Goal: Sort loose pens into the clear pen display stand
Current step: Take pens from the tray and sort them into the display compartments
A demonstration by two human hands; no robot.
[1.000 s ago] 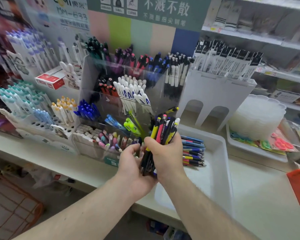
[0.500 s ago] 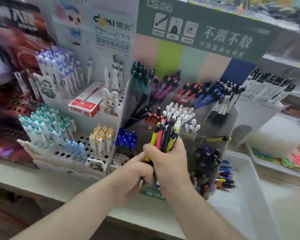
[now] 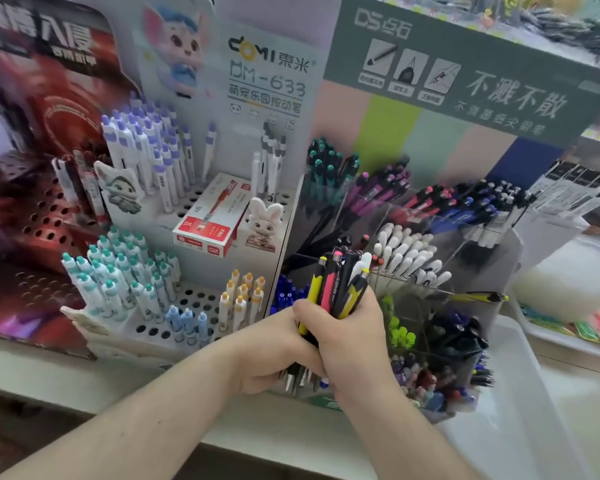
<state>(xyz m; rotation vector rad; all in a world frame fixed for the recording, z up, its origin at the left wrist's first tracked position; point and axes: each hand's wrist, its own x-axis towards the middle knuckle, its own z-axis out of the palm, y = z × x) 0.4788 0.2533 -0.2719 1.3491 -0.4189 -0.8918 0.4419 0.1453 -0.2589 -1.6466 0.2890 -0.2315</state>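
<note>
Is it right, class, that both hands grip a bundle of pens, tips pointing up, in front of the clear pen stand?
Not quite: the head view shows the bundle of pens with tips pointing down. Both the left hand and right hand grip it before the clear pen stand.

Pens (image 3: 338,289): upright bundle, yellow, pink and black barrels, clickers up, in front of the clear stand (image 3: 440,282), whose tiered compartments hold colour-sorted pens.

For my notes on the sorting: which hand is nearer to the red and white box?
Left. The left hand is below the red and white box, slightly rightward; the right hand is farther right, gripping the pen bundle.
</note>
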